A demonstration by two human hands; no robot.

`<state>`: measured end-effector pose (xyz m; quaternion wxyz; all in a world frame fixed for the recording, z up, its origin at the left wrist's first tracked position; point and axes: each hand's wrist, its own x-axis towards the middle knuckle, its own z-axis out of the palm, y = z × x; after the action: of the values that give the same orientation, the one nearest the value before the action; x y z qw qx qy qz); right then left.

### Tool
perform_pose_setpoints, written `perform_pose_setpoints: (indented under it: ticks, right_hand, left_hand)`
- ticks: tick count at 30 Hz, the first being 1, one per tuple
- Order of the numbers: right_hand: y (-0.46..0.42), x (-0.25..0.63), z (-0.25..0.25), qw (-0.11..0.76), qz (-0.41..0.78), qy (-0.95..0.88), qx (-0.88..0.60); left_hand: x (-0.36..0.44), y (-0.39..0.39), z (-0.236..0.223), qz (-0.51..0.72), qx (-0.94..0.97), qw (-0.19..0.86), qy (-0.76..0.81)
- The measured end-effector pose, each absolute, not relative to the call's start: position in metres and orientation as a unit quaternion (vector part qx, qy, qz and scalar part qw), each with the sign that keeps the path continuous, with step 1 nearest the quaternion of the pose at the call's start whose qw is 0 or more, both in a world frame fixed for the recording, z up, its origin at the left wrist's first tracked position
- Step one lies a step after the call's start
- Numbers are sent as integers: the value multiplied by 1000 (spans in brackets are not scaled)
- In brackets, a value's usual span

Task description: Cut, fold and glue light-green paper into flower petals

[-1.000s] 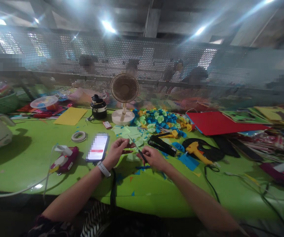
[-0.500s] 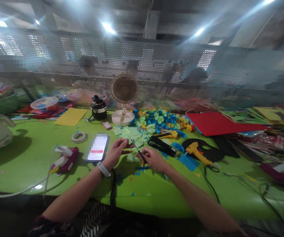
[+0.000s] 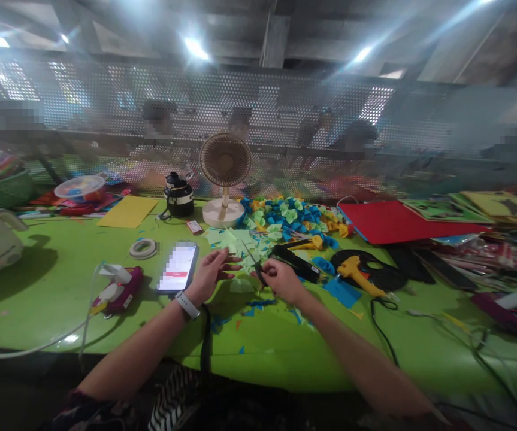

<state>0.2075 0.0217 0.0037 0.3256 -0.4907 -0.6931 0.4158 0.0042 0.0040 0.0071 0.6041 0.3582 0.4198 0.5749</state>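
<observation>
My right hand is closed around the dark handles of a pair of scissors, whose thin blades point up and to the left. To its left, my left hand has its fingers stretched out to the right, with nothing visible in them. Just beyond both hands lie light green paper pieces, some overlapping. Behind these is a heap of blue, yellow and green paper flowers. A black stapler rests right of the scissors, and a lit smartphone is beside my left wrist.
A small fan stands at the back beside a black jug. Tape and a purple power strip with cables lie left. A yellow glue gun, blue paper and red sheet lie right.
My left hand's fingers have gone from a pinch near the blades to stretched out. The scissors have swung more upright in my right hand and their blades show more clearly.
</observation>
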Motion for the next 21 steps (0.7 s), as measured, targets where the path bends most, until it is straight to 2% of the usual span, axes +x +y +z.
perform_pose_setpoints:
  ticks: [6,10,13,16,21]
  right_hand:
    - [34,215,-4,264,233,-754,-554]
    - [36,214,-2,219,188,-761,-581]
    - [37,213,-1,211,176,-757,-593]
    - [40,213,-2,225,162,-753,-596]
    - [45,220,1,306,154,-749,-568]
  left_hand:
    - [4,8,9,563,309,635,429]
    - [1,8,7,555,330,624,440]
    - [-2,12,0,562,400,546,475]
    - [-3,17,-10,525,532,427,509]
    - [-1,19,-15,434,672,313,512]
